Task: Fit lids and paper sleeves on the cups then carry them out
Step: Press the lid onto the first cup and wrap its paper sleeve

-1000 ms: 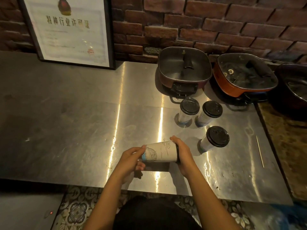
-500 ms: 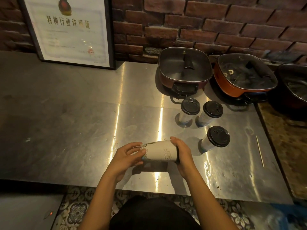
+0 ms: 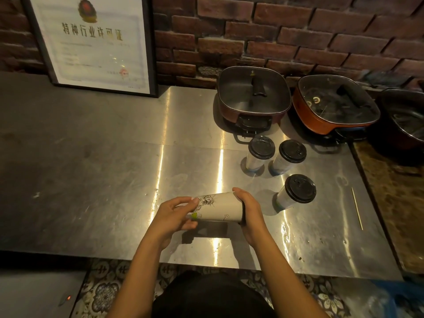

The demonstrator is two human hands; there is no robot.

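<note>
I hold a white paper cup (image 3: 220, 208) with line drawings sideways above the steel counter (image 3: 114, 180), its wide end to the right. My left hand (image 3: 174, 214) grips the narrow bottom end and my right hand (image 3: 249, 212) covers the wide lidded end. Three more white cups with black lids stand upright to the right: one nearest (image 3: 296, 191), two behind it (image 3: 260, 152) (image 3: 289, 157). I cannot tell whether the held cup wears a separate sleeve.
Two square electric hot pots (image 3: 252, 97) (image 3: 335, 106) with glass lids sit at the back right, a third dark pot (image 3: 406, 125) at the right edge. A framed certificate (image 3: 91, 42) leans on the brick wall. A thin wooden stick (image 3: 356, 208) lies right of the cups.
The cup has been rotated about its long axis between my hands, showing a different printed drawing. Both hands stay nearly in place.
</note>
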